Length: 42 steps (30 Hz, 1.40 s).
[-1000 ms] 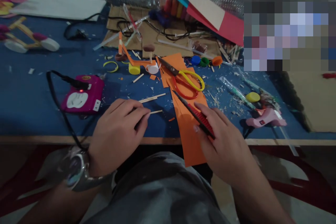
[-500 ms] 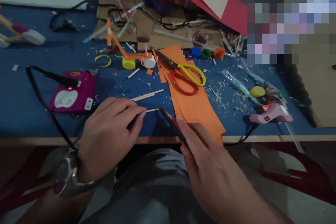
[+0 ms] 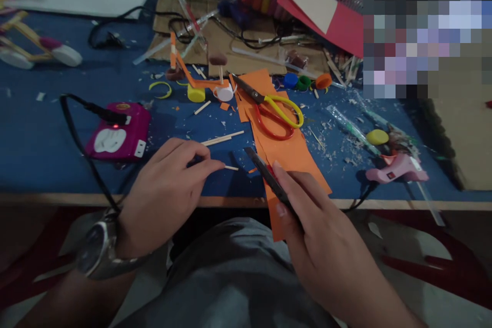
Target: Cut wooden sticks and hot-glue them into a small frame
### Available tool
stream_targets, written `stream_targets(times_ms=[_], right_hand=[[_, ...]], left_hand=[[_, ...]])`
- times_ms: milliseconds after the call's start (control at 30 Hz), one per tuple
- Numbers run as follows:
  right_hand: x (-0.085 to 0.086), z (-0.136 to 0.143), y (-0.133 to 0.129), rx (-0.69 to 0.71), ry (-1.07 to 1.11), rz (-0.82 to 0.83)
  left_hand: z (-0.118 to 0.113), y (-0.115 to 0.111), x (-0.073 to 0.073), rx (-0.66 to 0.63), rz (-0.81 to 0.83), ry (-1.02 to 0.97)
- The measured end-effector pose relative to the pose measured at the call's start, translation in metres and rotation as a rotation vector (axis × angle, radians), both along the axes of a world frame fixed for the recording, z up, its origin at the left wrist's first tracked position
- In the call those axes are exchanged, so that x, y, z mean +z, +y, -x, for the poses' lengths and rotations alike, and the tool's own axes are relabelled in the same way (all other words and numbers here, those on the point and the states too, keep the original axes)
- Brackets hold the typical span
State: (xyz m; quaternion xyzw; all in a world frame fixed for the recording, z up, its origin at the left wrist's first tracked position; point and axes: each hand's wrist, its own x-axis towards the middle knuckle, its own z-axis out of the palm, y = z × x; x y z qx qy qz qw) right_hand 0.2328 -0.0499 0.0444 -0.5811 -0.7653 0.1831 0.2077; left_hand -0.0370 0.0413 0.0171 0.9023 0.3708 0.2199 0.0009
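Between the thumb and fingers of my left hand (image 3: pixel 165 192) is a thin wooden stick (image 3: pixel 231 167), with one short end showing. My right hand (image 3: pixel 315 225) grips a utility knife (image 3: pixel 269 177), its dark blade pointing up and left, apart from the stick. Beneath the knife lie strips of orange paper (image 3: pixel 295 164), reaching over the table edge. Scissors (image 3: pixel 265 100) with one yellow and one red handle rest on the paper. Two more wooden sticks (image 3: pixel 223 140) lie just beyond my left hand.
A magenta power adapter (image 3: pixel 119 133) with a black cable sits at left. At right is a pink glue gun (image 3: pixel 395 169). Farther back are a small orange paper model (image 3: pixel 200 83), bottle caps (image 3: pixel 291 80), cardboard (image 3: pixel 223 56) and coloured paper sheets (image 3: pixel 346 28). Scraps litter the blue table.
The knife blade was touching the stick's end and has moved away to the right. My left hand has turned slightly, and less of the stick shows. The view has shifted a little.
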Motion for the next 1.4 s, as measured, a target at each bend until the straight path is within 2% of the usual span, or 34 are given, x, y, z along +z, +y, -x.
stream_targets(times_ms=[367,533,733,933,1233,1400], right_hand=[[-0.002,-0.001,0.0,-0.01,0.037,0.02],[-0.001,-0.001,0.002,-0.012,0.036,-0.011],[0.002,-0.003,0.004,-0.023,0.042,0.012],[0.003,-0.002,0.001,-0.026,0.071,0.015],[0.0,0.001,0.001,0.0,0.049,0.032],[-0.003,0.008,-0.006,0.015,0.038,0.025]], left_hand=[[-0.012,0.007,0.003,-0.031,0.09,-0.003],[-0.017,0.016,0.003,0.003,0.08,-0.02],[-0.02,0.022,0.006,-0.017,0.105,0.065],[-0.013,0.012,0.008,-0.049,0.123,0.055],[-0.012,-0.004,0.007,0.074,0.108,-0.051],[-0.009,-0.007,0.004,0.062,0.091,-0.042]])
